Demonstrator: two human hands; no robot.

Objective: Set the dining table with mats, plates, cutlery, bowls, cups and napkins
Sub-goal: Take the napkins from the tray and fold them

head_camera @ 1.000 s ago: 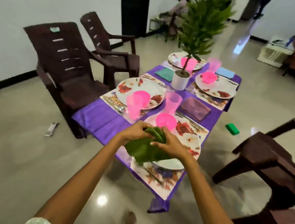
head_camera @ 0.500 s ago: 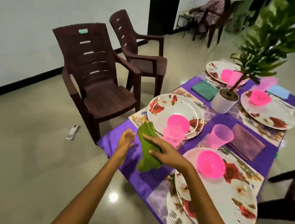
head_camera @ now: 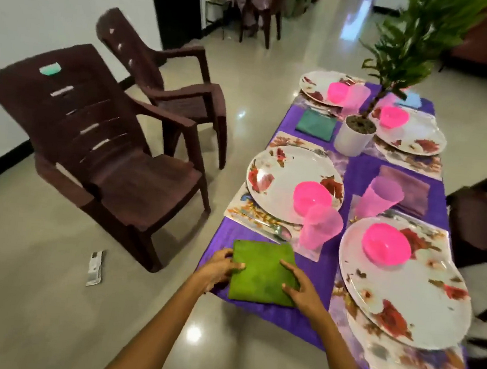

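Plates: four, each with one pink bowl point(head_camera: 312, 196).
Cups: four.
Napkins: four; green napkin point(head_camera: 261, 271) lies flat at the table's near left corner.
Hands: left hand point(head_camera: 218, 267) and right hand point(head_camera: 303, 289) rest on it, fingers spread.
Table point(head_camera: 360, 177): purple cloth.
Room: two brown chairs point(head_camera: 93, 141), tiled floor.

Single head cam, worn on your head, wide-angle, tilted forward and down. You stand at the near end of the table point(head_camera: 257, 312), close in; both forearms enter from bottom. Chairs point(head_camera: 97, 154) sit left, far room up top. No second view.
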